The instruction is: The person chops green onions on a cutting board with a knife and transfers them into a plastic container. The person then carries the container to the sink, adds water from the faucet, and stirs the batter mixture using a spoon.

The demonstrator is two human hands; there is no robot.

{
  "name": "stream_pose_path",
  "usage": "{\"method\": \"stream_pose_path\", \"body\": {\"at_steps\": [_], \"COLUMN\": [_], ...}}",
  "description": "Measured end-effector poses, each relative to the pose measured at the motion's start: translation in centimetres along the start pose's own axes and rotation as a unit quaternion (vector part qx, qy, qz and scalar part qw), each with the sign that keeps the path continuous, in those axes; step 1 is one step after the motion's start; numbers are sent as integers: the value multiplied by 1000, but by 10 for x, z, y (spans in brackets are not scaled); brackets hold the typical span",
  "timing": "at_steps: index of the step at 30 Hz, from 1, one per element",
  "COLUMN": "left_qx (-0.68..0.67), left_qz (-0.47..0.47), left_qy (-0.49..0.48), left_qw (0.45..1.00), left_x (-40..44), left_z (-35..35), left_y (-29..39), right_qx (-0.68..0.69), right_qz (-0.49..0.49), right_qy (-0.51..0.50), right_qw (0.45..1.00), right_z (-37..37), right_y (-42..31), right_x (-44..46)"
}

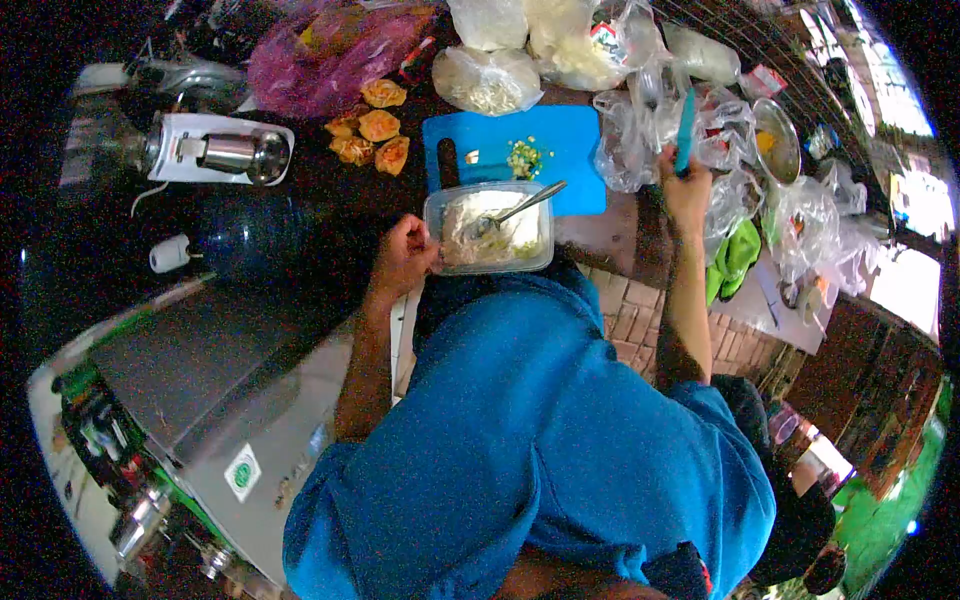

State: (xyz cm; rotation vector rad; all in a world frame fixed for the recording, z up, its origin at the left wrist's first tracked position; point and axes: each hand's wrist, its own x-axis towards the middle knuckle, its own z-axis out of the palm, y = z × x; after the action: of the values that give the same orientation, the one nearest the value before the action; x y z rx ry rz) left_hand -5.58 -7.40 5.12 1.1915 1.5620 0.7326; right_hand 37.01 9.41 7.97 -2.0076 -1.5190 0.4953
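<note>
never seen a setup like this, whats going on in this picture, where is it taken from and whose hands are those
There is no machine here, just a person's two bare hands. The single picture comes from a camera worn on the head, looking forward and down, so you also see the wearer's blue shirt. The right hand holds a long teal thing, apparently a knife. The left hand is curled at the left side of a clear plastic tub; whether it grips the rim is hard to tell. A spoon leans in the tub. Beyond it is a blue cutting board with chopped bits, some green. Orange food pieces lie to its left, and clear bags to its right.
</note>
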Motion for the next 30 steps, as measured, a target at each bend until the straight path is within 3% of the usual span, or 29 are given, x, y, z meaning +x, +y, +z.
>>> {"method": "stream_pose_path", "body": {"at_steps": [1, 3, 5, 6, 9, 11, 13, 14, 16, 17, 19, 21, 22, 23, 25, 26, 27, 28, 29, 30], "left_qx": [39, -25, -88, -78, -112, -158, 46, -18, -42, -65, -49, -20, -62, -62, -186, -185, -33, 121, 120, 235], "left_qz": [24, -13, -53, -55, -52, -42, 88, -5, -18, -20, -26, 36, 2, -1, -53, -53, -1, 51, 51, 49], "left_qy": [22, 31, 38, 60, 92, 99, 154, 153, 163, 163, 176, 160, 104, 108, 86, 87, 202, 307, 306, 400], "left_qw": [999, 999, 994, 994, 988, 982, 983, 988, 986, 984, 983, 986, 993, 992, 977, 977, 979, 942, 943, 884], "left_x": [-3, -13, -21, -26, -43, -52, -60, -66, -71, -72, -73, -69, -65, -63, -54, -46, -36, -25, -13, 2], "left_z": [4, 14, 27, 34, 52, 68, 82, 92, 108, 114, 125, 133, 134, 136, 134, 128, 118, 109, 103, 98], "left_y": [-2, 0, 6, 14, 18, 18, 35, 49, 61, 66, 73, 61, 51, 42, 34, 33, 39, 40, 36, 32], "right_qx": [28, 142, 100, -1, -99, -46, -15, -13, 177, 177, 383, 340, 387, 434, 144, 277, 315, 354, 392, 366], "right_qz": [5, -104, -69, -29, -72, -143, -116, -124, -63, -67, 67, 119, 96, 74, -207, -34, 19, 72, 123, 111], "right_qy": [-30, -77, -100, -109, -80, -76, -107, -116, -321, -330, -449, -486, -469, -450, -480, -478, -473, -463, -448, -440], "right_qw": [999, 981, 988, 994, 989, 986, 987, 985, 928, 925, 804, 796, 788, 777, 840, 833, 823, 809, 794, 812], "right_z": [3, 13, 36, 19, 23, 19, 1, 0, 2, 7, 20, 35, 47, 57, 47, 40, 33, 27, 20, 17], "right_y": [0, -4, 18, -7, 5, 12, -12, -7, 9, 17, 36, 59, 76, 92, 92, 86, 79, 72, 65, 64], "right_x": [-10, -36, -41, -43, -29, -24, -29, -32, -43, -52, -73, -82, -88, -93, -79, -79, -77, -76, -74, -71]}}
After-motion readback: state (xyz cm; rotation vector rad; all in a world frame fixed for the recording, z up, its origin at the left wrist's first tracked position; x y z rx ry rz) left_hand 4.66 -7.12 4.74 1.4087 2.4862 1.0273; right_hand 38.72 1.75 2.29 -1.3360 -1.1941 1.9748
